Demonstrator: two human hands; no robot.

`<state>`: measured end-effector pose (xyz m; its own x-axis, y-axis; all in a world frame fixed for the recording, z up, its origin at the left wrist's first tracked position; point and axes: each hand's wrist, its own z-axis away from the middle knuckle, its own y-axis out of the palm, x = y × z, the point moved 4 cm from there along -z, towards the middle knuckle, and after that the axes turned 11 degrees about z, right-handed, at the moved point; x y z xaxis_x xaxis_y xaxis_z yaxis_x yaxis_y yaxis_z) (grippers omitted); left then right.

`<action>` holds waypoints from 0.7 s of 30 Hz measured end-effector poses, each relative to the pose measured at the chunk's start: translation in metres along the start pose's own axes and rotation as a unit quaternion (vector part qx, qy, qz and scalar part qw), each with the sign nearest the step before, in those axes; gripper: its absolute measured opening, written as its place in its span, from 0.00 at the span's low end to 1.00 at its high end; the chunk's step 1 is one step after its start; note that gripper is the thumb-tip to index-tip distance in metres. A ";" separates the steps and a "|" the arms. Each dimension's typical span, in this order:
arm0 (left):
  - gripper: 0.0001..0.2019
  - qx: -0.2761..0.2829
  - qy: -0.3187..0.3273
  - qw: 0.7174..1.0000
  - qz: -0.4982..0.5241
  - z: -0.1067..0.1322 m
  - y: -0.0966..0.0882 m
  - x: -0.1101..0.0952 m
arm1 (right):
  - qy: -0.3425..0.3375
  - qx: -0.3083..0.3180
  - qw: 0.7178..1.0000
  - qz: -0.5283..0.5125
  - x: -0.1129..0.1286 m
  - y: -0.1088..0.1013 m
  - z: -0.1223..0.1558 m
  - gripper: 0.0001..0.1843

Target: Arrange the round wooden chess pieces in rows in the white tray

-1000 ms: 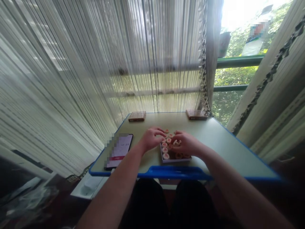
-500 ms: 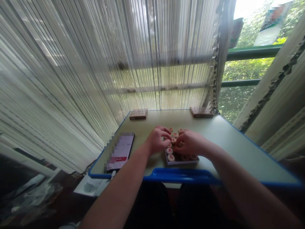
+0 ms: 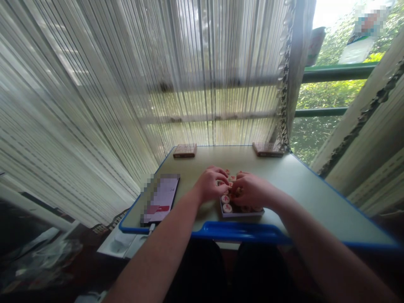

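Observation:
A small tray with several round wooden game pieces marked in red lies on a pale green table near its front edge. My left hand rests over the tray's left side, fingers curled and pinched on pieces. My right hand covers the tray's middle and right side, fingers curled down onto the pieces. The two hands' fingertips meet above the tray. Most pieces under the right hand are hidden.
A phone with a lit screen lies at the table's left front. Two flat wooden boxes sit at the far edge. A blue rim borders the table front. Striped curtains hang behind; a window is at right.
The view shifted slightly rightward and up. Both hands stayed over the tray and drew a little closer together, fingers working among the pieces.

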<state>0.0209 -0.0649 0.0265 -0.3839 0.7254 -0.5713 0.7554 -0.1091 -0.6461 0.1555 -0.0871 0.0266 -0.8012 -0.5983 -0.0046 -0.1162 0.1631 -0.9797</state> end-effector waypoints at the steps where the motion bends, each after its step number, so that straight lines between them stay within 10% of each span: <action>1: 0.06 -0.001 0.000 1.000 -0.001 0.000 0.000 0.000 | 0.000 0.000 1.000 0.001 0.000 0.001 0.000 0.07; 21: 0.07 -0.001 0.007 1.000 -0.012 0.001 -0.001 -0.001 | -0.004 0.019 1.000 0.006 0.003 0.001 -0.004 0.06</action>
<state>0.0198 -0.0658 0.0273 -0.3942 0.7367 -0.5494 0.7472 -0.0911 -0.6583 0.1507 -0.0861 0.0267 -0.7975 -0.6030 -0.0189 -0.0834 0.1413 -0.9864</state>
